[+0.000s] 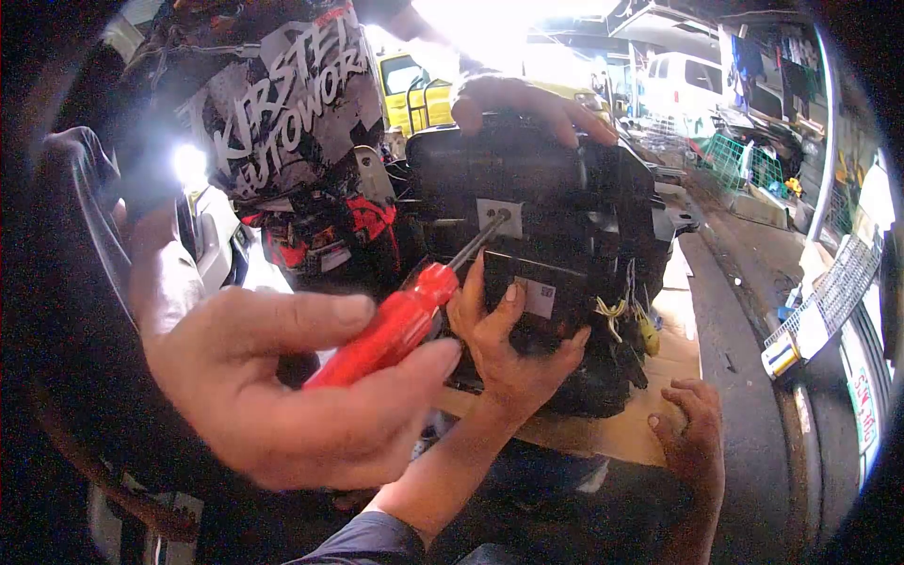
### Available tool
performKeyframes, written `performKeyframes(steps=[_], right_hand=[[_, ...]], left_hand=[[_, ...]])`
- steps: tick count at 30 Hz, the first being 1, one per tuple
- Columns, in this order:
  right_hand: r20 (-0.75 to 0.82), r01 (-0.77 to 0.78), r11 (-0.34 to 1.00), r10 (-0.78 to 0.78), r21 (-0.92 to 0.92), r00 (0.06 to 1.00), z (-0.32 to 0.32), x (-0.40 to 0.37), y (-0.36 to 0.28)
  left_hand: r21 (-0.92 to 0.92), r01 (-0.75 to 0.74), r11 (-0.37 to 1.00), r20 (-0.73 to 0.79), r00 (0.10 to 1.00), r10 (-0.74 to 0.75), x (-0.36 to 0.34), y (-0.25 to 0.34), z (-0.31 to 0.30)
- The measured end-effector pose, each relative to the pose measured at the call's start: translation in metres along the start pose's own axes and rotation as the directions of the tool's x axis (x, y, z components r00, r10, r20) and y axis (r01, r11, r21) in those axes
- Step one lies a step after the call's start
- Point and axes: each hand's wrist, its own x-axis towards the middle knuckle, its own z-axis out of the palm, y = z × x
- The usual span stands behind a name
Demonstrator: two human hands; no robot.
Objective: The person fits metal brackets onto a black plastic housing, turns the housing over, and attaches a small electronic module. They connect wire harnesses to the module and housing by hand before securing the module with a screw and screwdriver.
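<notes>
My left hand (513, 363) reaches up from the bottom and holds a flat black module (518, 268) with a white label against a large black plastic housing (574, 188). My right hand (694, 428) is apart from the housing at its lower right, fingers loosely bent and nothing in them. From the left, a co-worker's hand (254, 386) grips a red-handled screwdriver (391, 330), its tip at a screw on a small pale plate (499, 217) above my left fingers. The co-worker's other hand (527, 104) rests on the housing's top. Loose wires with a yellow connector (648, 334) hang at its right side.
The housing sits over a cardboard sheet (673, 325). Opposite me stands the co-worker in a printed shirt (292, 94), with a bright light (190, 165) beside them. A yellow vehicle (405, 89), a white van (683, 80) and a green wire basket (744, 160) are behind.
</notes>
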Motion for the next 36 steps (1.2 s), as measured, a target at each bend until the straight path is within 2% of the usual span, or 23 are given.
performKeyframes(steps=[13, 16, 22, 25, 28, 36], right_hand=[[0.012, -0.007, 1.0, 0.007, -0.03, 1.0, 0.001, 0.002, 0.0], [-0.006, 0.025, 0.999, -0.025, -0.027, 1.0, 0.003, 0.0, 0.003], [-0.028, 0.036, 0.999, -0.036, 0.002, 0.999, 0.008, 0.0, 0.014], [-0.014, 0.015, 1.0, -0.015, -0.009, 1.0, 0.007, 0.0, 0.012], [0.003, 0.024, 1.0, -0.024, -0.01, 1.0, 0.002, 0.001, 0.005], [0.016, -0.005, 1.0, 0.005, -0.006, 1.0, 0.0, 0.001, 0.001]], left_hand=[[0.038, -0.008, 0.999, 0.024, 1.0, 0.007, -0.005, -0.003, -0.001], [-0.016, 0.001, 1.0, -0.014, 1.0, -0.001, 0.001, -0.001, 0.001], [0.071, -0.019, 0.997, 0.033, 0.999, 0.016, -0.004, -0.001, 0.0], [0.009, -0.014, 1.0, 0.037, 0.999, 0.014, -0.002, -0.003, 0.0], [0.054, -0.01, 0.998, 0.05, 0.999, 0.008, -0.001, -0.002, -0.002], [-0.005, -0.008, 1.0, 0.02, 1.0, 0.008, -0.005, -0.003, 0.002]])
